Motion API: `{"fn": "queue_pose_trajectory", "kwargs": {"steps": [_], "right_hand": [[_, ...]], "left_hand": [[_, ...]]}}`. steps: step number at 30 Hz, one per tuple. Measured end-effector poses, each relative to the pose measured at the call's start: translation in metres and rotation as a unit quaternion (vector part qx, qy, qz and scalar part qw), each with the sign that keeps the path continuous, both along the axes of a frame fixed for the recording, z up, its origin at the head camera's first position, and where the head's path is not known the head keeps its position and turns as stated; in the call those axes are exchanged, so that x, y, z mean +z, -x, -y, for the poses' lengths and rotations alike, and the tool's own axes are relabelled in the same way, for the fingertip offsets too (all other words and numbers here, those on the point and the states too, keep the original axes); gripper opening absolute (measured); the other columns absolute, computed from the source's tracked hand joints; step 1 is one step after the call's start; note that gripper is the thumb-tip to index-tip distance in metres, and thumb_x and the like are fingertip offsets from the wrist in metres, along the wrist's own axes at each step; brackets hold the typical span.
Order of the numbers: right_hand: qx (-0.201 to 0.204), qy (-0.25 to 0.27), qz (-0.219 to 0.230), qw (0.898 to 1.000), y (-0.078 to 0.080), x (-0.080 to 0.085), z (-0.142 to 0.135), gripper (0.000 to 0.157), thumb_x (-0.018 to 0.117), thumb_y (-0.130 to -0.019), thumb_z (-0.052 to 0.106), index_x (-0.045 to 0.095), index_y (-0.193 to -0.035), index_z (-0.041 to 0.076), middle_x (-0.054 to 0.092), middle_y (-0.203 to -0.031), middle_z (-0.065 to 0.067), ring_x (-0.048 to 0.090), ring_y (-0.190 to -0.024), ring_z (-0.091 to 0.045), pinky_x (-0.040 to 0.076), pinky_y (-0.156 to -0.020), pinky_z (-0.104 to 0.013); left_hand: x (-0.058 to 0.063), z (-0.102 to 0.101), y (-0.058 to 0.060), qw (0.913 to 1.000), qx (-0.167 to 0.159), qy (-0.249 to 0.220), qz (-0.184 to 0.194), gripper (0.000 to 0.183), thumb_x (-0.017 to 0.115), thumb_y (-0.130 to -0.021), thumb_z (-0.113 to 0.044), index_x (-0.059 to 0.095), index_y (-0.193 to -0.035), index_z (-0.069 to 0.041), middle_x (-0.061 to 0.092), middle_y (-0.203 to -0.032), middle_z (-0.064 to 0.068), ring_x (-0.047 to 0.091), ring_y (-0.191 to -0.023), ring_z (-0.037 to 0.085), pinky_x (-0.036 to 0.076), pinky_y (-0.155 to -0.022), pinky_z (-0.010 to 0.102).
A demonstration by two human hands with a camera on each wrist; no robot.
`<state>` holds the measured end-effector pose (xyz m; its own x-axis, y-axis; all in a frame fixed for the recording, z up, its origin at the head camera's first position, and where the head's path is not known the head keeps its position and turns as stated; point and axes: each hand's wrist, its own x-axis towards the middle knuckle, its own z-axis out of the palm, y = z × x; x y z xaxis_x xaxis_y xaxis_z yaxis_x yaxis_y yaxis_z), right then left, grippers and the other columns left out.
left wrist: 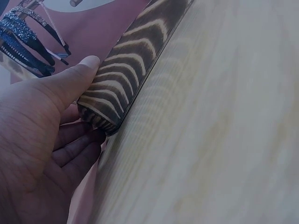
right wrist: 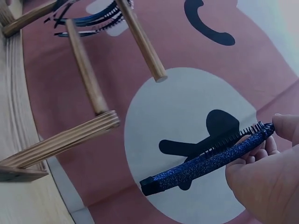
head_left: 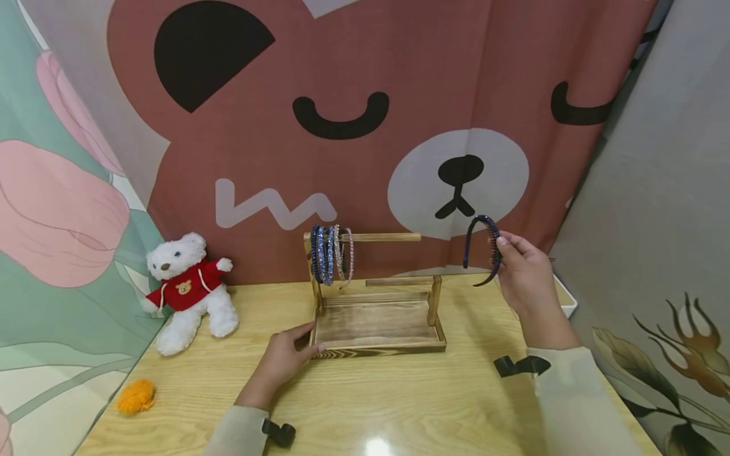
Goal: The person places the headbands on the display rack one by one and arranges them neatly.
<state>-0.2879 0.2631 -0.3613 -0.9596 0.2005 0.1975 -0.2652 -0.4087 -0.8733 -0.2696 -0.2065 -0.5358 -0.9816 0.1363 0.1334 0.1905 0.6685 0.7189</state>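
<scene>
On the table stands a wooden headband rack (head_left: pixel 393 349) with a tray base and two horizontal bars. My left hand (head_left: pixel 285 356) grips the front left corner of its base, thumb along the rim and fingers bent against the side. Several headbands (head_left: pixel 326 256) hang at the left end of the upper bar, blue glittery ones beside paler ones. To the right of the rack, raised above the table, my right hand (head_left: pixel 527 275) pinches a dark blue glittery headband (right wrist: pixel 205 161) between thumb and fingers. Small comb teeth line its inner side. The lower bar (head_left: pixel 396 282) holds nothing.
A white teddy bear (head_left: pixel 188 288) in a red sweater sits at the back left of the table. Nearer the front left lies an orange ball of yarn (head_left: pixel 135 397). Partly hidden behind my right hand is a white container (head_left: pixel 568 303). A printed curtain (head_left: pixel 422 76) hangs behind.
</scene>
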Motion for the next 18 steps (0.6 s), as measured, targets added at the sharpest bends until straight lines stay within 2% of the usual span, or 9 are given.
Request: {"fn": "queue_pose_trajectory", "kwargs": {"steps": [4, 7, 11, 14, 18], "right_hand": [[0.009, 0.040, -0.005, 0.999, 0.008, 0.006, 0.003, 0.007, 0.072, -0.106, 0.011, 0.075, -0.110, 0.006, 0.073, -0.109, -0.001, 0.061, -0.096, -0.012, 0.054, -0.080, -0.021], [0.014, 0.048, -0.011, 0.999, 0.011, 0.008, 0.008, 0.006, 0.069, -0.107, 0.008, 0.076, -0.107, 0.007, 0.076, -0.102, -0.001, 0.062, -0.090, -0.011, 0.054, -0.077, -0.021], [0.008, 0.030, -0.012, 0.999, 0.014, 0.011, 0.019, 0.009, 0.068, -0.108, 0.010, 0.076, -0.104, 0.011, 0.074, -0.098, 0.002, 0.061, -0.085, -0.008, 0.052, -0.074, -0.020], [0.003, 0.013, -0.008, 1.000, 0.017, 0.014, 0.031, 0.009, 0.068, -0.109, 0.012, 0.075, -0.103, 0.014, 0.072, -0.099, 0.003, 0.059, -0.088, -0.009, 0.050, -0.073, -0.020], [0.006, -0.019, -0.004, 1.000, 0.021, 0.017, 0.050, 0.010, 0.064, -0.111, 0.016, 0.073, -0.106, 0.016, 0.065, -0.111, 0.003, 0.055, -0.099, -0.010, 0.049, -0.077, -0.019]], "left_hand": [[-0.001, 0.000, 0.001, 1.0000, 0.003, -0.001, -0.002, 0.063, 0.086, -0.096, -0.037, 0.067, -0.152, -0.013, 0.068, -0.149, 0.015, 0.062, -0.142, 0.039, 0.052, -0.118, 0.057], [-0.001, 0.000, 0.001, 1.0000, 0.003, 0.002, 0.001, 0.063, 0.086, -0.096, -0.036, 0.066, -0.152, -0.013, 0.068, -0.149, 0.015, 0.062, -0.142, 0.039, 0.052, -0.118, 0.057], [0.000, -0.001, 0.000, 1.0000, 0.004, 0.001, 0.007, 0.064, 0.087, -0.096, -0.036, 0.066, -0.152, -0.013, 0.068, -0.150, 0.015, 0.061, -0.143, 0.040, 0.051, -0.119, 0.057], [0.002, -0.001, 0.000, 0.9999, 0.006, -0.004, 0.008, 0.064, 0.087, -0.096, -0.035, 0.066, -0.152, -0.013, 0.068, -0.150, 0.014, 0.061, -0.143, 0.039, 0.051, -0.119, 0.057], [0.002, -0.002, 0.000, 1.0000, 0.007, -0.005, 0.005, 0.063, 0.087, -0.096, -0.034, 0.067, -0.152, -0.012, 0.069, -0.149, 0.015, 0.062, -0.142, 0.039, 0.052, -0.118, 0.057]]}}
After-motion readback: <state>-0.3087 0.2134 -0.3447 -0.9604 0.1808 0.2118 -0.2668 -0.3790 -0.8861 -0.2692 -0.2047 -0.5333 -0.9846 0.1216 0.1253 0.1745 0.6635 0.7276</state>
